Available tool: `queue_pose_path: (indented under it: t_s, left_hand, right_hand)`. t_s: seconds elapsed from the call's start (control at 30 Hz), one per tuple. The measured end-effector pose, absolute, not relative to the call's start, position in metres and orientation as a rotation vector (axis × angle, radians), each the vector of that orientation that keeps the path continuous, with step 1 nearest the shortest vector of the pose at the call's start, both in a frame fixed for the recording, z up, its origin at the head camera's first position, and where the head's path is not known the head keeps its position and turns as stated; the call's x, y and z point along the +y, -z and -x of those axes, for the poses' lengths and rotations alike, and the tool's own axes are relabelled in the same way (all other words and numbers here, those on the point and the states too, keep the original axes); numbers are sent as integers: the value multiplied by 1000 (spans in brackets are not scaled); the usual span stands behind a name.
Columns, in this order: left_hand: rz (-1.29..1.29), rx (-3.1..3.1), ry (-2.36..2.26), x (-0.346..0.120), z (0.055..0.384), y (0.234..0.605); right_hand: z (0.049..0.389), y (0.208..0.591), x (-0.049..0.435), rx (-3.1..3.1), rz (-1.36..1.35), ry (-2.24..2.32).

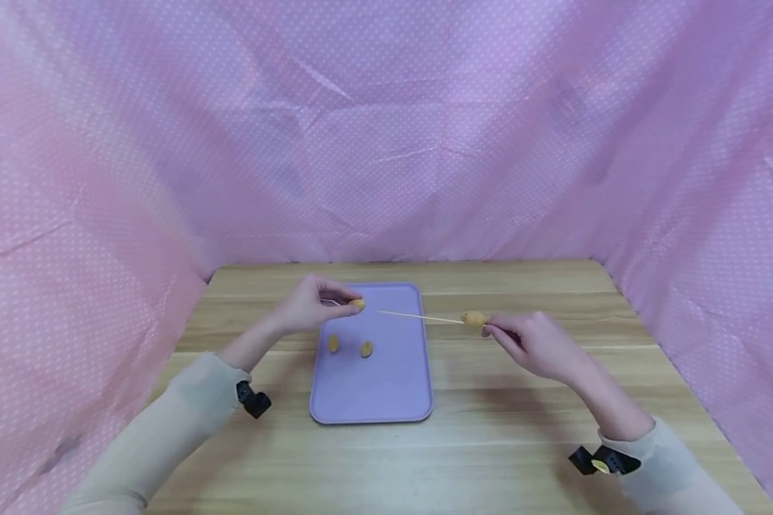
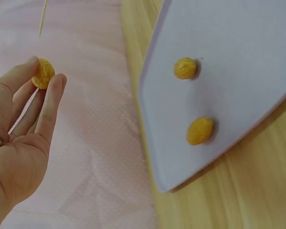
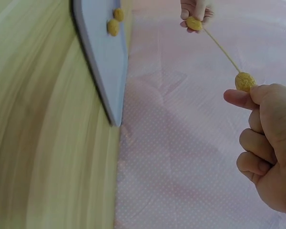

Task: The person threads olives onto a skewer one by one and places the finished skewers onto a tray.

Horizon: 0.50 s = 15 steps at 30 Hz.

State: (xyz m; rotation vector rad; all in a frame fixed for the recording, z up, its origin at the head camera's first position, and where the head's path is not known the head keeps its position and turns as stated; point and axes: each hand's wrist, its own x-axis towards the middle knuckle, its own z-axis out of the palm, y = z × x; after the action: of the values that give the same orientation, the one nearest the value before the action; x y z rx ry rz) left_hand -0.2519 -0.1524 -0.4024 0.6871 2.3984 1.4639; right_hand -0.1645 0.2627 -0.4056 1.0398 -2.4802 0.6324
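Note:
Between thumb and fingertips, my left hand [image 1: 309,304] pinches a small yellow wrinkled fruit [image 2: 43,74] above the far part of the lilac tray [image 1: 386,393]. My right hand [image 1: 537,347] grips the end of a thin wooden skewer [image 1: 421,316] to the right of the tray. One yellow fruit [image 3: 245,81] is threaded on that skewer, right at the right hand's fingertips. The skewer's bare tip points left at the left hand's fruit, with a small gap between them in the head view. Two more such fruits, one at the left [image 1: 333,344] and one nearer the middle [image 1: 366,349], lie on the tray.
The tray lies on a wooden table [image 1: 489,458], left of its middle. Pink dotted cloth [image 1: 399,129] hangs behind the table and along both sides. Each sleeve carries a black wrist camera, one on the left [image 1: 254,400] and one on the right [image 1: 605,460].

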Motion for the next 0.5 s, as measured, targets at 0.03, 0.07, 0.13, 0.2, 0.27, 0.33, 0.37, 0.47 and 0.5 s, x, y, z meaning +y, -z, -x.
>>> queue_pose_path:
  t_s: [0.03,0.07,0.13,0.2,0.27,0.33,0.37,0.47,0.5]
  left_hand:
    - [-706,2388,-1472,-153,249,398]
    - [-727,2377,-1477,-153,246,395]
    - [-766,2335,-1491,-153,241,389]
    - [-786,2297,-1499,-152,237,385]
    - [-799,2284,-1494,-152,234,382]
    - [-784,2279,-1499,-153,232,381]
    - [-778,2286,-1495,-153,231,380]
    - [-774,2295,-1501,-155,230,381]
    - [-781,2297,-1502,-155,229,381]
  right_hand:
    - [164,404,262,-2468,-1047,-630]
    - [164,402,261,-2457,-1053,-629]
    - [164,400,259,-2444,-1061,-627]
    - [164,398,257,-2443,-1063,-627]
    - [163,397,255,-2444,-1065,-630]
    - [162,395,254,-2449,-1064,-635]
    - [162,395,253,-2454,-1064,-639]
    - [162,393,252,-2458,-1068,-645]
    - [162,392,252,-2460,-1070,-647]
